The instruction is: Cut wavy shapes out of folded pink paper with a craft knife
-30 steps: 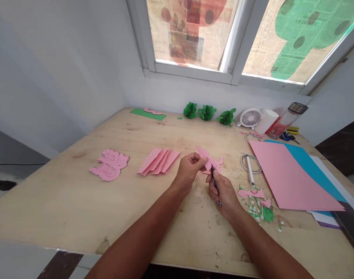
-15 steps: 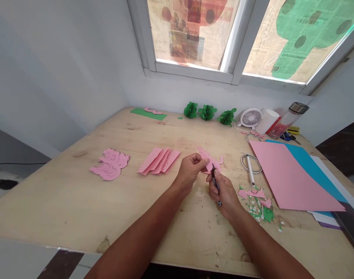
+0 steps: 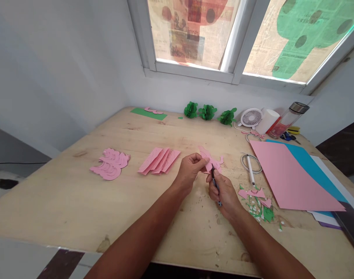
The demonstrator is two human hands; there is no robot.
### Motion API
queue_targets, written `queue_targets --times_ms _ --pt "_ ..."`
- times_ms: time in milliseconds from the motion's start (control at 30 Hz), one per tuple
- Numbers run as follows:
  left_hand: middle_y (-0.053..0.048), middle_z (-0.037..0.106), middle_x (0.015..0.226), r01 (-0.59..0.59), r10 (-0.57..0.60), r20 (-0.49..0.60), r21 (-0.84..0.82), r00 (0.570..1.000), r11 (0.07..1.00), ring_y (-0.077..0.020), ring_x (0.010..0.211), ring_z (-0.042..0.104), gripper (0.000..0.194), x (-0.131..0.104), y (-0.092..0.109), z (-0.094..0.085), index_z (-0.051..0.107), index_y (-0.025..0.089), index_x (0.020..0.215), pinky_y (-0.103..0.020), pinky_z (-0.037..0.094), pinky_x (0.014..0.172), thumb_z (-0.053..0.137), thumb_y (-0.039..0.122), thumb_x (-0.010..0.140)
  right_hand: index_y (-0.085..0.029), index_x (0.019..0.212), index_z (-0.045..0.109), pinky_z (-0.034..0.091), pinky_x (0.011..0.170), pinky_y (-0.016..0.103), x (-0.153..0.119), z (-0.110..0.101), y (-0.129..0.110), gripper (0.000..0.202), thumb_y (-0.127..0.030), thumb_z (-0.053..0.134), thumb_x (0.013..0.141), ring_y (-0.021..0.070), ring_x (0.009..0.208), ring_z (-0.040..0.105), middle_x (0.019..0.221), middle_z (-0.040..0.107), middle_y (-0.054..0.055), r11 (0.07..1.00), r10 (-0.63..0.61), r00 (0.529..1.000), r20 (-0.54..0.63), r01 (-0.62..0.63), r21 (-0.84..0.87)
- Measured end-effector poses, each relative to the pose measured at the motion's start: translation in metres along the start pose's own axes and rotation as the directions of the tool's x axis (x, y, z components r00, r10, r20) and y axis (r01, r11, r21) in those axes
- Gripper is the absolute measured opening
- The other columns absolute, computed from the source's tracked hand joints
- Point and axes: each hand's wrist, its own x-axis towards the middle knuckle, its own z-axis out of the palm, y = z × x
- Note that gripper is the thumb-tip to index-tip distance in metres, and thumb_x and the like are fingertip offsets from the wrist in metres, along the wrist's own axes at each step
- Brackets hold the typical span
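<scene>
The left grip point(image 3: 191, 168) pinches a curvy-edged pink paper cutout point(image 3: 212, 160) between thumb and fingers, its far part jutting out ahead of and to the right of that grip, above the counter point(image 3: 121, 217). The right grip point(image 3: 223, 192) is closed around a slim dark tool point(image 3: 215, 182), whose tip meets the near edge of the pink paper; which kind of tool it is, I cannot tell.

Just left of the left grip lie folded pink strips point(image 3: 159, 161) with drawn outlines, and farther left a set of scalloped pink pieces point(image 3: 110, 164). To the right of the right grip are loose paper scraps point(image 3: 267, 214) in green, pink and white, with a white pen point(image 3: 250, 170) ahead of them. A large pink sheet point(image 3: 293, 176) rests farther right, partly over a blue sheet point(image 3: 306, 162). Well ahead of both grips stand three green paper clusters point(image 3: 207, 112), with a small white fan point(image 3: 251, 117) and a clear bottle point(image 3: 286, 121) to their right.
</scene>
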Motion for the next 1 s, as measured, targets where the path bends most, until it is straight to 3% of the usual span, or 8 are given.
queue_targets --times_ms 533,700,867,1000 --pt "-0.001 0.054 0.056 0.005 -0.005 0.009 0.028 1.0 1.0 -0.0091 0.05 0.047 0.034 0.0014 -0.0063 -0.0033 0.05 0.015 0.057 -0.019 0.022 0.039 0.066 0.044 0.066 -0.016 0.068 0.053 0.012 0.034 0.019 -0.0015 0.0029 0.0014 0.037 -0.052 0.056 0.077 0.0039 0.033 0.018 0.039 0.031 -0.01 1.0 0.012 1.0 0.015 -0.011 -0.017" --pt "-0.001 0.054 0.056 0.013 -0.013 0.003 0.019 1.0 1.0 -0.0089 0.051 0.047 0.034 0.0014 -0.0064 -0.0026 0.05 0.015 0.058 -0.018 0.025 0.039 0.067 0.043 0.066 -0.016 0.068 0.053 0.012 0.034 0.018 -0.0013 0.0034 0.0006 0.038 -0.053 0.056 0.076 0.0039 0.032 0.018 0.039 0.031 -0.01 1.0 0.01 1.0 0.001 -0.01 -0.018" --pt "0.0 0.055 0.06 0.018 -0.017 0.027 -0.038 0.999 0.999 -0.0089 0.054 0.05 0.027 -0.0013 -0.0049 0.0017 0.054 0.015 0.061 -0.021 0.04 0.053 0.068 0.037 0.066 -0.017 0.068 0.052 0.013 0.033 0.018 -0.0005 0.0016 0.0004 0.037 -0.052 0.056 0.077 0.0037 0.032 0.018 0.039 0.031 -0.01 0.999 0.012 1.0 -0.012 -0.011 0.035" --pt "0.0 0.056 0.057 0.075 -0.075 0.038 0.01 0.996 0.997 -0.0092 0.051 0.05 0.025 -0.0035 -0.0019 0.0038 0.056 0.015 0.06 -0.022 0.039 0.052 0.069 0.036 0.064 -0.017 0.069 0.052 0.013 0.033 0.018 -0.0001 0.0006 -0.0006 0.036 -0.053 0.056 0.076 0.004 0.032 0.018 0.04 0.031 -0.01 0.999 0.007 0.999 -0.038 -0.005 0.045"
